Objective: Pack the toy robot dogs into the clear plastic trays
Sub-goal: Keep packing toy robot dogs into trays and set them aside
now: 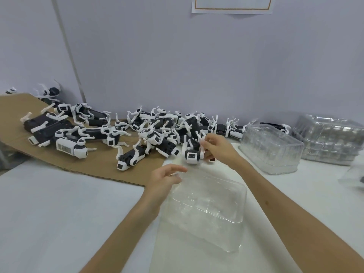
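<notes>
Toy robot dog (192, 155) is gripped by right hand (218, 148); left hand (165, 180) is held slack at tray (206, 213); splayed legs may be snagged on its rim.

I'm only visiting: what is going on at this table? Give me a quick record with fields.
Pile: many black-and-white toy dogs, partly on cardboard
Front tray: clear, no dog in it, on the white table
Right hand: pinches a single dog at the pile's near edge
Left hand: fingers loosely extended at the front tray's far left corner
Spare trays: two clear stacks at right
</notes>
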